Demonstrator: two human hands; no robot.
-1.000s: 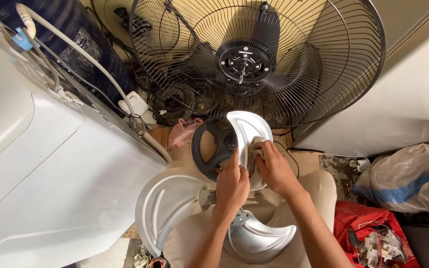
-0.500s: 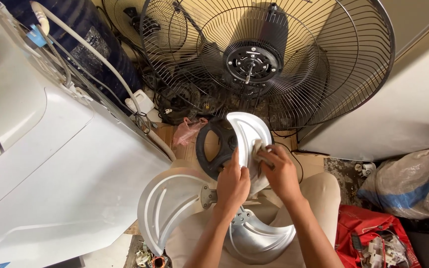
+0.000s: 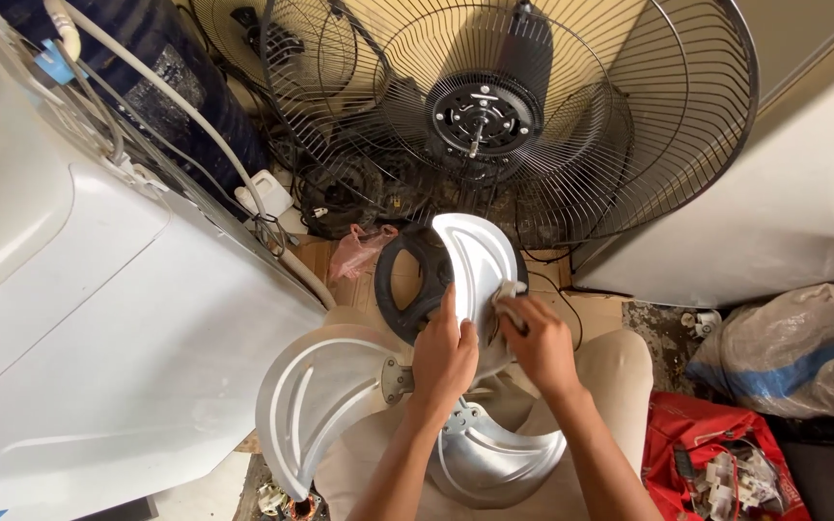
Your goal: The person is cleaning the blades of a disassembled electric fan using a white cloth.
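Rt hand (image 3: pixel 541 345) shifted w/ cloth (image 3: pixel 506 294); left hand (image 3: pixel 443 359) steadies fan blade (image 3: pixel 470 265).

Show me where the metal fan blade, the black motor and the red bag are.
metal fan blade (image 3: pixel 475 256): head view, upper blade's face.
black motor (image 3: pixel 482 121): head view, round front face.
red bag (image 3: pixel 673 425): head view, upper left fabric.

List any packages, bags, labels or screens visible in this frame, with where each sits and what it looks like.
No screens or readable signs.
Red bag: bottom right on the floor, crumpled, open, white and dark small parts inside.
Grey plastic sack: right edge above the red bag, bulging, translucent, blue band across it.
Pink plastic bag: centre, beside the black ring, small, crumpled.
Blue tag: top left by the white hose, small.
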